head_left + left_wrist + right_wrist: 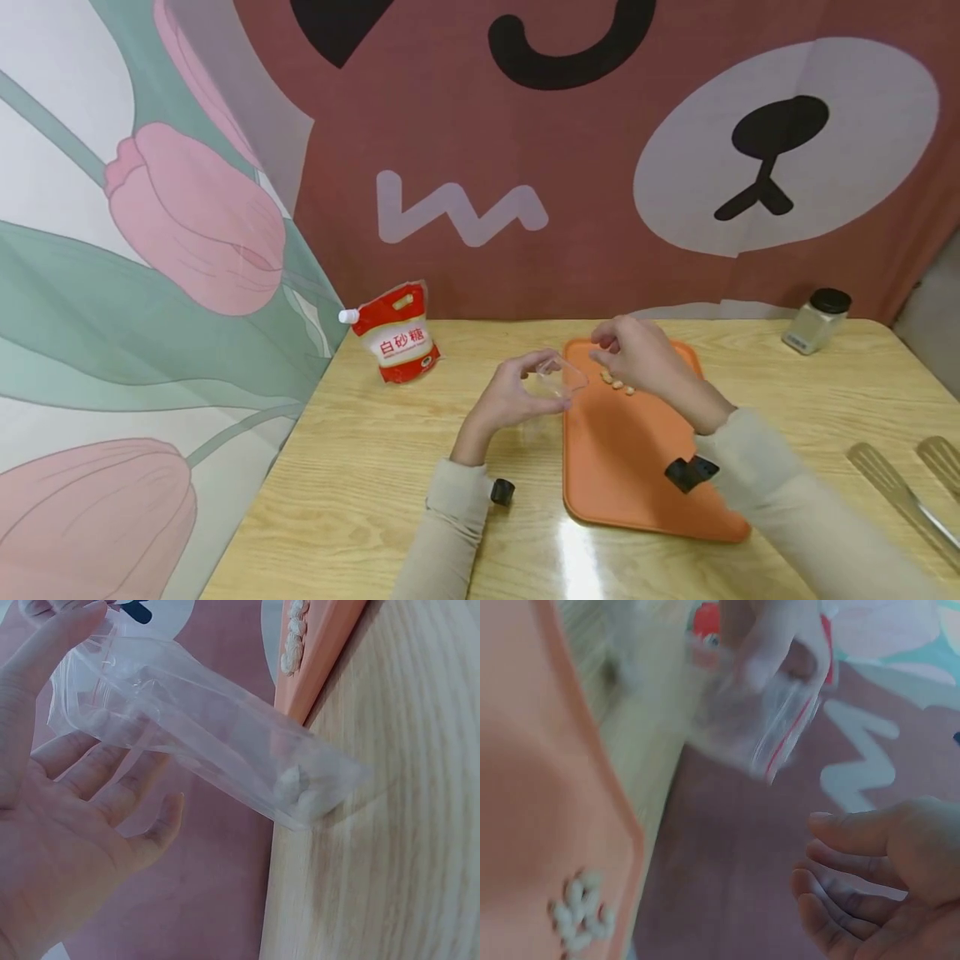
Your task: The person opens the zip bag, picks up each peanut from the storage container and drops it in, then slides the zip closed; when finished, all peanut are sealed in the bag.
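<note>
The left hand [512,398] grips the clear bag [225,731] near its top, thumb and fingers curved round it, beside the orange board [637,450]. The right hand [643,357], empty, fingers loosely bent, hangs above the pale bits [617,382].

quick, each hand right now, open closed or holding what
Left hand: holding the clear plastic bag.
Right hand: open, fingers loosely bent, nothing visibly held.

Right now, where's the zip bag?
Head view: clear zip bag held in left hand, by left edge of the orange tray, right of the red sugar pouch.
</note>
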The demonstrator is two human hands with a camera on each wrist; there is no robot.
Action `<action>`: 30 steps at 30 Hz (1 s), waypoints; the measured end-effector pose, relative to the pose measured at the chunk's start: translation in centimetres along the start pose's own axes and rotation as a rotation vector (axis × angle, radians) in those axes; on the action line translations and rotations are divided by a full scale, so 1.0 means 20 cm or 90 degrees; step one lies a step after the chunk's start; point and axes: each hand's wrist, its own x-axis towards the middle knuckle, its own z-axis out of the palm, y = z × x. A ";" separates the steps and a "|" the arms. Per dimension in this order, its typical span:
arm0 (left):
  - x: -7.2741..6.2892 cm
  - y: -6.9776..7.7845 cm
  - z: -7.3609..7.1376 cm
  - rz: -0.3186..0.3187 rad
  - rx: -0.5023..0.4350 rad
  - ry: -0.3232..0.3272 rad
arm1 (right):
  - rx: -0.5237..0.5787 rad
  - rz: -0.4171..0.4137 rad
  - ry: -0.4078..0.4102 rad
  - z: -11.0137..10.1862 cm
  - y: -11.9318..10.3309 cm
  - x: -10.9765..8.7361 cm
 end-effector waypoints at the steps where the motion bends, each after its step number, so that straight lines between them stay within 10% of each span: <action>1: 0.00 0.00 0.00 0.001 0.004 0.000 | -0.004 0.003 0.003 0.00 0.03 0.00; 16: -0.01 -0.02 0.00 -0.016 0.001 -0.001 | -0.007 0.135 -0.061 0.14 0.57 0.06; 30: 0.00 -0.02 0.01 -0.007 -0.015 -0.004 | -0.043 0.159 -0.059 0.24 0.66 0.05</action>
